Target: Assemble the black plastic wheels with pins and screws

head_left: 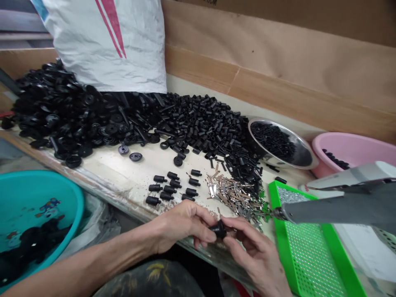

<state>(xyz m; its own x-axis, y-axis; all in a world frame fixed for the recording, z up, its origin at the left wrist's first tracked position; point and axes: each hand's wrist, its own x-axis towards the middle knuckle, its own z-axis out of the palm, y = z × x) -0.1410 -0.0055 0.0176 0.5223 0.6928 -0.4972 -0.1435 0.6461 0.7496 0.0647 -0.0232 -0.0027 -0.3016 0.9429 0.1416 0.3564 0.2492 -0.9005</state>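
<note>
Bench edge (102,192) runs beneath the left hand (182,226) and right hand (255,258), both pinching a black plastic part (219,230).

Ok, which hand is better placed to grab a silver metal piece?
Probably the right hand: its fingertips sit nearest the pile of silver metal pieces, while the left hand is farther off. Both touch the black part.

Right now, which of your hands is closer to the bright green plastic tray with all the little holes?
Right. The right hand is just left of the bright green perforated plastic tray. The left hand is farther away, on the right hand's other side.
</note>
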